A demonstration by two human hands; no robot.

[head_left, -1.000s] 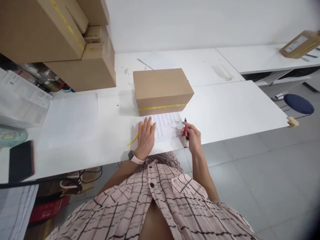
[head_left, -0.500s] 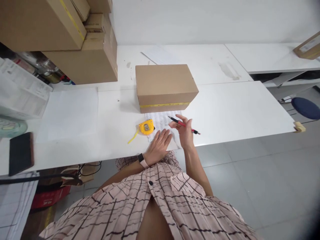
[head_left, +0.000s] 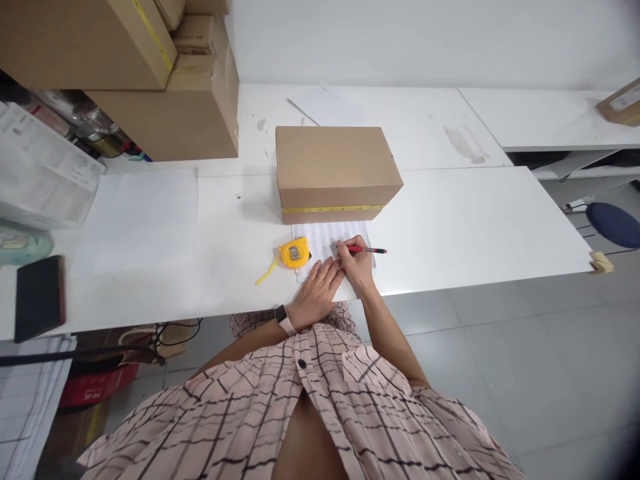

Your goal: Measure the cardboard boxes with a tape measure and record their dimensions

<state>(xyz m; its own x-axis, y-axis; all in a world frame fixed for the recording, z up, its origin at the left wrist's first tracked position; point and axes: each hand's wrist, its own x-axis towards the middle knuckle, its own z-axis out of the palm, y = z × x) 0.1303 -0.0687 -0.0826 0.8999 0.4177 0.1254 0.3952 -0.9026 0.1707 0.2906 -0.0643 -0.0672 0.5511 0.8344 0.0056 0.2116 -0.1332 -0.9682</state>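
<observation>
A printed sheet of paper (head_left: 313,233) lies on the white table, its far edge against or under a closed cardboard box (head_left: 335,160) with yellow tape along its side. My left hand (head_left: 319,287) lies flat on the near part of the sheet, fingers stretched out and holding nothing. In my right hand (head_left: 357,267) a red and black pen (head_left: 367,250) is gripped, its tip down at the paper. The tip itself is partly hidden by the fingers. A yellow tape measure (head_left: 295,253) rests at the sheet's left edge, with a short end of its blade out.
Stacked cardboard boxes (head_left: 165,120) stand at the back left. Blank white paper (head_left: 145,220), a phone (head_left: 40,298) and a roll of tape (head_left: 25,245) lie on the left. A blue stool (head_left: 614,224) stands beyond the table's right end.
My right hand has turned and lowered the pen from above the sheet down to the paper, its fingers closing nearer the tip. My left hand stays flat.
</observation>
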